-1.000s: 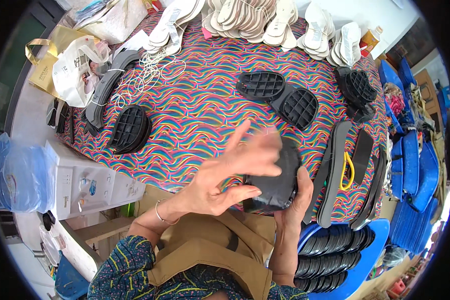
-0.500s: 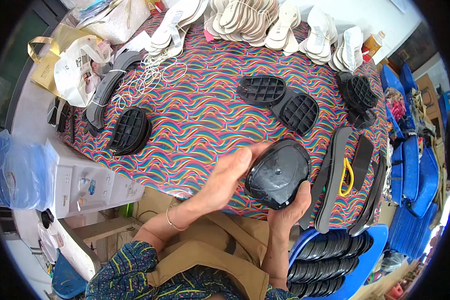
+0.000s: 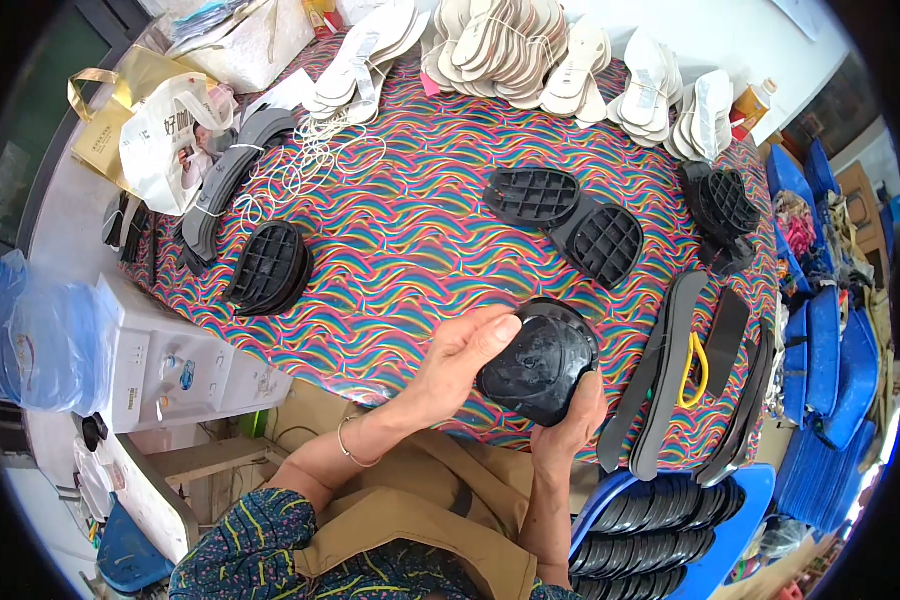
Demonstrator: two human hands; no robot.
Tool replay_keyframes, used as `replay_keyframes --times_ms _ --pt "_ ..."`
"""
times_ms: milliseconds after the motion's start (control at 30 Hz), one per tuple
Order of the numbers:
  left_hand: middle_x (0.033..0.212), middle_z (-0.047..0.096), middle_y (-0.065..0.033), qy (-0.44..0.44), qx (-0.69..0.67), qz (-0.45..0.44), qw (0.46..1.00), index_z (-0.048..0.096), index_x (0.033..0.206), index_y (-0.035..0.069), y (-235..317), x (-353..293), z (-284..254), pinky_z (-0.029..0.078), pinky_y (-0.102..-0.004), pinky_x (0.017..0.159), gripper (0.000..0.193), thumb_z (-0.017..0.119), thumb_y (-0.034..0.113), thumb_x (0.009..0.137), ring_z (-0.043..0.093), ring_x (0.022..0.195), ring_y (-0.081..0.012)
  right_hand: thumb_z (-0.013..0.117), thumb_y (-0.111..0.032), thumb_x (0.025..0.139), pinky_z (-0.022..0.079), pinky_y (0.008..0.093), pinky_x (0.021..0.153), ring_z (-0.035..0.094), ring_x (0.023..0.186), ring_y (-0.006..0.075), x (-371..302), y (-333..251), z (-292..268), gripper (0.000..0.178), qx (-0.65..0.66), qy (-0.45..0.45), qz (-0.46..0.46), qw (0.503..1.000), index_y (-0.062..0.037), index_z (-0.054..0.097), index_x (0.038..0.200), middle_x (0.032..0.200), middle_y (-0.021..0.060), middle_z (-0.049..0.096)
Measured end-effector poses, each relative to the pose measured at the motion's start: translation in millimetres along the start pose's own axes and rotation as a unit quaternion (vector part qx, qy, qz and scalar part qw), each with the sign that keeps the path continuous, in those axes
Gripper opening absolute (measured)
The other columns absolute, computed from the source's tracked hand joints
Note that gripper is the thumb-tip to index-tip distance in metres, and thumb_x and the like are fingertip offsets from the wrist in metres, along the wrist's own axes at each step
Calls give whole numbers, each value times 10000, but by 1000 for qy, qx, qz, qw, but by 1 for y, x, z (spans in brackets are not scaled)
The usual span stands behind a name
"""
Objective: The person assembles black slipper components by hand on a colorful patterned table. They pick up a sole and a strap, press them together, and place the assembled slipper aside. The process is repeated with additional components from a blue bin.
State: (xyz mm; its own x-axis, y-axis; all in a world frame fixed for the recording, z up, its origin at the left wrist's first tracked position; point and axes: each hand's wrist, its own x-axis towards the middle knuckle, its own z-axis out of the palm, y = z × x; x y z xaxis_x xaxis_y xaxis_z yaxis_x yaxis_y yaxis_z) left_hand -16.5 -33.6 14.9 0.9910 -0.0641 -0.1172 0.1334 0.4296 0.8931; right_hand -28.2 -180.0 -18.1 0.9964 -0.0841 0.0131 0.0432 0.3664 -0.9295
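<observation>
Between both hands, over the table's near edge, is a glossy black shoe heel (image 3: 536, 374) with a rounded outline. My left hand (image 3: 462, 362) grips its left side, thumb lying across the top face. On the right side my right hand (image 3: 573, 418) is closed around the lower edge, its thumb pressed against the rim. Hidden from view are the fingers under the heel. Farther off lie two joined black heel parts (image 3: 570, 223) with their gridded hollow sides up. A small stack of similar gridded parts (image 3: 270, 268) rests to the left.
The wavy-patterned tablecloth (image 3: 400, 270) covers the table. Dark sole strips (image 3: 660, 375) and a yellow loop (image 3: 694, 370) lie at right. Bundled pale insoles (image 3: 500, 50) line the back. A blue crate (image 3: 760, 500) of black heels stands near right; a white water dispenser (image 3: 185, 350) stands left.
The black heel has turned in my hands and moved slightly left and down. My left thumb now lies over its top face. The view has shifted a little.
</observation>
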Motion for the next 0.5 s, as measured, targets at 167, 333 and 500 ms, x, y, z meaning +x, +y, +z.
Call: replay_keyframes --times_ms 167,333,500 --pt "1030 646 -24 -15 17 13 1000 591 1223 -34 3 -1 1 481 -241 828 383 511 291 1036 574 927 -75 460 -393 1012 506 323 846 637 985 199 3 4 -4 518 -20 20 15 999 67 580 1217 1124 135 639" --pt "1041 653 -45 -60 49 -36 996 585 1244 -30 18 11 -14 480 -274 857 382 512 281 1033 581 964 -96 407 -340 1018 396 302 684 483 763 146 12 -3 -8 451 -157 -51 -41 985 56 621 1058 835 60 552" --pt "1062 656 -46 -96 101 -12 990 596 1233 -30 19 9 -18 481 -276 864 323 523 209 1028 582 979 -96 436 -327 1001 373 304 652 461 727 134 8 -4 -4 423 -105 -27 -5 994 51 623 973 790 32 545"
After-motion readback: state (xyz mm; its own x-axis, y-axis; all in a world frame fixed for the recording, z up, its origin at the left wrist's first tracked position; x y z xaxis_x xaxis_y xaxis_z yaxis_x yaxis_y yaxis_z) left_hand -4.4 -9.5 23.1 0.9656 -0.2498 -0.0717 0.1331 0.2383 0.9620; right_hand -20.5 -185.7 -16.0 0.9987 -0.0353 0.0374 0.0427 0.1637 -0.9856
